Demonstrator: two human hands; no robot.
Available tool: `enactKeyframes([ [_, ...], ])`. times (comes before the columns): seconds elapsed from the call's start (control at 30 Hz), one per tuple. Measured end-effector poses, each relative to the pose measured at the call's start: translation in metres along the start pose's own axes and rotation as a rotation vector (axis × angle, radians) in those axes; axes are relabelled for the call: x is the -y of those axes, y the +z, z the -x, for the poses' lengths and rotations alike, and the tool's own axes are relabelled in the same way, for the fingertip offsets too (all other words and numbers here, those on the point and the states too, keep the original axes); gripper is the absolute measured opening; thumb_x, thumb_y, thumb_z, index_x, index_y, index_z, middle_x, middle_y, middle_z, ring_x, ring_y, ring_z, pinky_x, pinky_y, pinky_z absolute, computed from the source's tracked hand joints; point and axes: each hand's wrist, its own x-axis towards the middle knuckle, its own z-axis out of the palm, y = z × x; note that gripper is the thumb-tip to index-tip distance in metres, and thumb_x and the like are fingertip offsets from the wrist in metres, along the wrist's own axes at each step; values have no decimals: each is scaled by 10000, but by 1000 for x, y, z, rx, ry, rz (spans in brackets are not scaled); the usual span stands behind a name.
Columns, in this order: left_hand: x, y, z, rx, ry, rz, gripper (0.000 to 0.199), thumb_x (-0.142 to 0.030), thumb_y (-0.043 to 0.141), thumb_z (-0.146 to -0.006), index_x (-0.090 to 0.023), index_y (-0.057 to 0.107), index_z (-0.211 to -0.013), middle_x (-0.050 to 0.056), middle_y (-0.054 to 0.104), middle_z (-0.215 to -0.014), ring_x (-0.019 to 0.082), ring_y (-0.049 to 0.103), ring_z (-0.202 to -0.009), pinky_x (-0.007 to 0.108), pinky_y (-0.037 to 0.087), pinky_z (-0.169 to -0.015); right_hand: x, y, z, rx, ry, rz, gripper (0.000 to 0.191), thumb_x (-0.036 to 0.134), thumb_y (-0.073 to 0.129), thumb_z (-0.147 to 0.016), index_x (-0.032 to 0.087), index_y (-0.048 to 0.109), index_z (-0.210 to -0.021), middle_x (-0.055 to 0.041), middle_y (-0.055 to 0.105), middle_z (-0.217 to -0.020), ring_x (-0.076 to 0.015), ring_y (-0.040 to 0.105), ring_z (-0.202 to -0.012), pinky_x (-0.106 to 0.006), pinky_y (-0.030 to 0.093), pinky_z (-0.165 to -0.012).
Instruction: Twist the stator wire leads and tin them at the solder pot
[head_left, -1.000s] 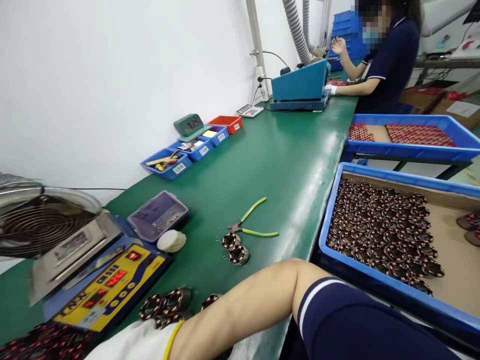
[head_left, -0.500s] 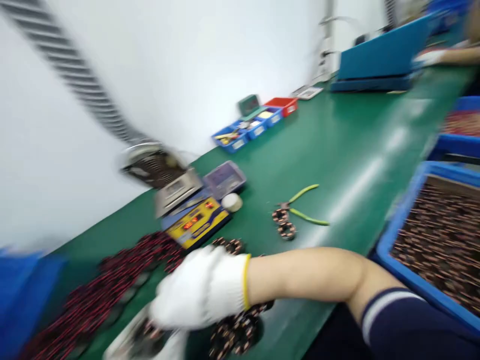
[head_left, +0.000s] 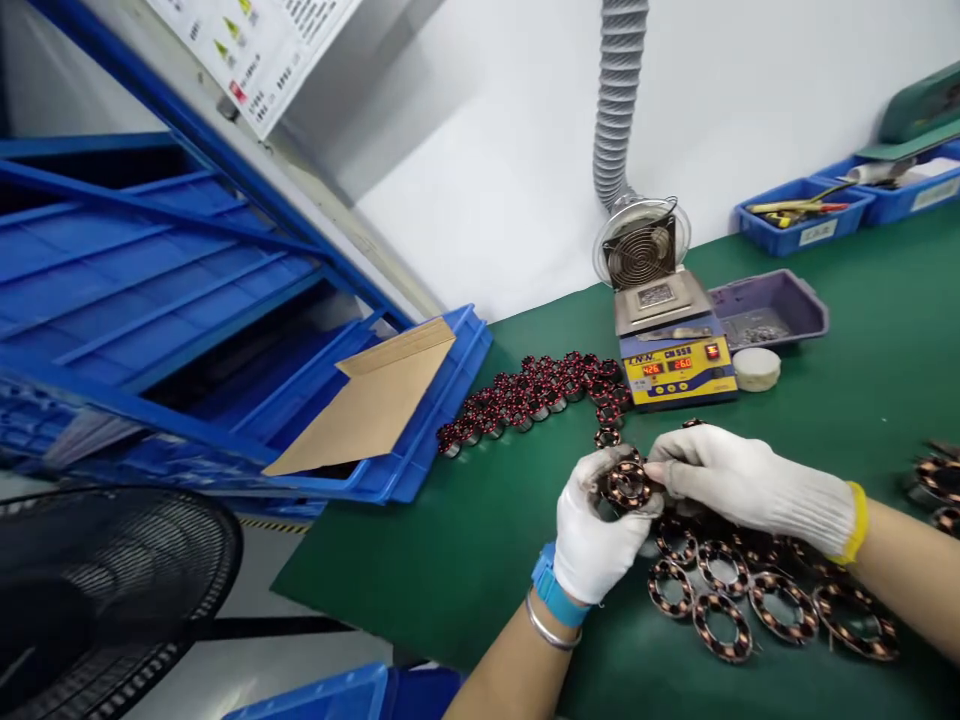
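Left hand (head_left: 598, 545) clasps a ring (head_left: 628, 484)—right hand (head_left: 739, 478) pinches it—well inside bench (head_left: 442, 560) edge.

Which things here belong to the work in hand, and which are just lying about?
Part of it, apparently:
copper ring, in the left hand, right hand at its edge
loose copper rings nearby
probably red rings, yellow machine

Seemingly just lying about:
cardboard
black fan
blue trays by the wall

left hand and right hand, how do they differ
The left hand cups a copper-wound stator; the right hand only has its fingertips at its side. The left wears a blue wristband and metal bangle; the right shows a yellow glove cuff. Both are white-gloved.
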Motion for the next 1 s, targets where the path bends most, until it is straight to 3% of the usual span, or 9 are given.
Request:
enactKeyframes([
  [0.1,-2,-1,1,4,41,-47,486,-200,833,-718,-205,623,-1156,93,709,-1131,230,706,-1012,387,590,-926,-13,-4,-5,55,-12,33,388,511,464,-918,179,606,-778,-14,635,-711,-117,524,-627,-228,360,-558],
  [0.23,-6,0,-2,-121,48,-6,466,-211,832,-722,-196,621,-1138,92,713,-1110,233,713,-994,392,603,-896,-17,-17,-6,-114,76,117,412,556,493,-888,185,665,-841,-37,671,-759,-147,576,-654,-245,393,-559],
  [0.3,-6,0,-3,-149,24,22,474,-215,828,-737,-203,617,-1161,88,713,-1113,229,716,-992,382,607,-885,-15,-14,-7,-136,65,22,410,552,558,-847,186,707,-954,-62,715,-858,-181,636,-718,-266,460,-598],
  [0.4,-4,1,-1,-113,78,0,506,-216,846,-718,-210,611,-1165,94,694,-1142,239,704,-1029,395,598,-919,-9,5,-10,-40,-62,-268,505,466,646,-790,170,687,-1198,-99,723,-1096,-239,691,-939,-316,562,-780],
  [0.5,-1,4,1,-111,157,-30,553,-221,851,-696,-218,583,-1180,115,655,-1237,270,671,-1125,435,571,-990,-2,23,-10,-43,-66,-407,512,404,643,-793,150,677,-1235,-114,717,-1132,-256,698,-996,-358,584,-861],
  [0.57,0,4,1,-85,118,-47,592,-224,820,-721,-228,557,-1251,119,642,-1284,283,654,-1170,454,551,-1032,2,29,-9,-177,-60,-275,470,354,649,-780,176,692,-1214,-98,723,-1114,-256,701,-982,-381,586,-884],
  [0.7,0,1,-1,6,1,-119,649,-214,767,-739,-240,543,-1348,99,662,-1298,295,653,-1185,431,550,-1051,3,32,-6,-468,-188,117,429,305,618,-794,213,690,-1207,-72,718,-1117,-256,698,-978,-416,580,-897],
  [0.87,-5,-3,-3,1,-127,-200,583,-216,751,-720,-229,622,-1288,68,685,-1277,293,660,-1170,402,551,-1042,-6,34,-8,-549,-439,374,406,324,548,-854,177,667,-1213,-94,717,-1067,-253,707,-899,-387,595,-756],
  [1.0,-9,-4,-8,60,-278,-63,288,-235,727,-755,-217,726,-1042,38,764,-988,235,725,-883,349,606,-830,-7,31,-10,-563,-467,404,402,365,548,-873,167,674,-1199,-97,719,-1057,-258,703,-912,-394,591,-776],
])
